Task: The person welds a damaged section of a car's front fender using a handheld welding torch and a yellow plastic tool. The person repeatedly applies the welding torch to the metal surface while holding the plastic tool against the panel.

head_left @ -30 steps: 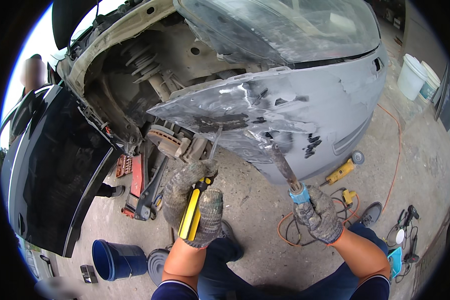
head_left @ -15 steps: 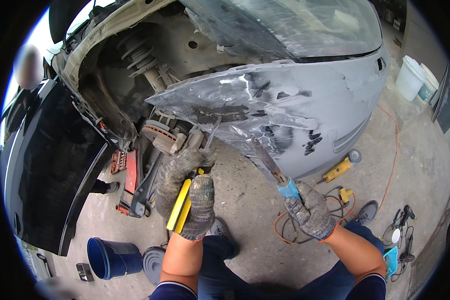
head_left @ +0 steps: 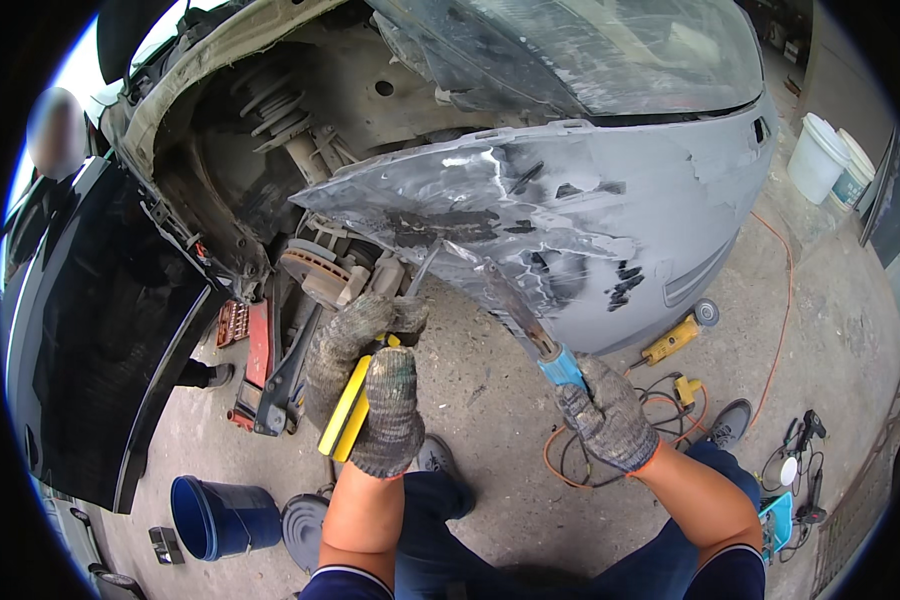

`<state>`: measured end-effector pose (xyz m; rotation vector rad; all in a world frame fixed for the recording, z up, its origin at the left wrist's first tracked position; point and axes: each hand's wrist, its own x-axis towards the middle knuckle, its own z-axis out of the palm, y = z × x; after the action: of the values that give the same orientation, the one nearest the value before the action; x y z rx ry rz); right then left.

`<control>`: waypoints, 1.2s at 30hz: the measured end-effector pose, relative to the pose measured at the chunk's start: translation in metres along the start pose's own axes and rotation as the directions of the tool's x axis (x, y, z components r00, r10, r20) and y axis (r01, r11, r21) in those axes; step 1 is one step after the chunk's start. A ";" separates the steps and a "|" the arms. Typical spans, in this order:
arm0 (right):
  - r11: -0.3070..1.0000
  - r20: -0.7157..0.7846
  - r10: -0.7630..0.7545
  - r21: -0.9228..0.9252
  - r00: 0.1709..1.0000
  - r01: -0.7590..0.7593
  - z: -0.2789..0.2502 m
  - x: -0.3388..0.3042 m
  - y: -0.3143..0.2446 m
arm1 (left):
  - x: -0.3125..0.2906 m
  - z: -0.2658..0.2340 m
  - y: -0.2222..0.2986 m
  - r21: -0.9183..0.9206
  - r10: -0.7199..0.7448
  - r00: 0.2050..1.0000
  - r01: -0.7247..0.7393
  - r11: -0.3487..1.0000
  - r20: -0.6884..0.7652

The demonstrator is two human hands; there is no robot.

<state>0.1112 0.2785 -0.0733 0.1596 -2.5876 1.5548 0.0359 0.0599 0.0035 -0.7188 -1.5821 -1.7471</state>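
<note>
Moved since the earlier frame: one blue-handled tool [head_left: 517, 311], shifted left with the right hand [head_left: 610, 420], so that its tip now lies nearer the narrow blade of the yellow-and-black-handled tool [head_left: 347, 405].

Item one, blue-handled tool. Location: in front of the grey bumper [head_left: 670, 190], slanting up and left, tip by the bumper's lower edge; contact we cannot confirm. Hold: right hand, in a knitted glove, fingers wrapped about the handle. Handling, as we judge it: light to moderate weight, stiff throughout, somewhat front-heavy along the metal shaft. We favour the blue grip alone; the discoloured shaft may be hot.

Item two, yellow-and-black-handled tool. Location: tilted in the left hand [head_left: 390, 420], blade up toward the same edge; contact again uncertain. Hold: gloved fingers folded round the handle, its yellow end exposed below. Handling: light, rigid, smooth enough to slip a little in knit; we grasp it by the thick handle.

Item three, grey bumper. Condition: scuffed, with black patches and pale streaks. Handling: probably thin and springy toward its pointed left end, brittle along the streaks; we would steady it by the sounder body at right.

Also listed, on the floor: yellow grinder [head_left: 675, 340]; blue bucket [head_left: 245, 522].
</note>
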 end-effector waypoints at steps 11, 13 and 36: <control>0.999 -0.089 -0.050 0.016 0.995 0.052 0.007 0.006 0.006 | 0.001 -0.001 -0.003 -0.044 -0.008 1.000 0.007 0.999 -0.018; 0.995 -0.139 -0.095 -0.033 0.986 0.092 0.007 0.007 0.007 | 0.001 -0.001 -0.003 -0.042 -0.010 1.000 0.009 0.999 -0.013; 0.989 -0.189 -0.103 -0.123 0.977 0.080 0.004 0.007 0.008 | -0.001 -0.003 -0.002 -0.048 -0.024 1.000 0.024 0.999 0.001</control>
<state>0.1031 0.2784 -0.0809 0.1083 -2.4709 1.3162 0.0353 0.0574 0.0008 -0.7261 -1.5591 -1.8078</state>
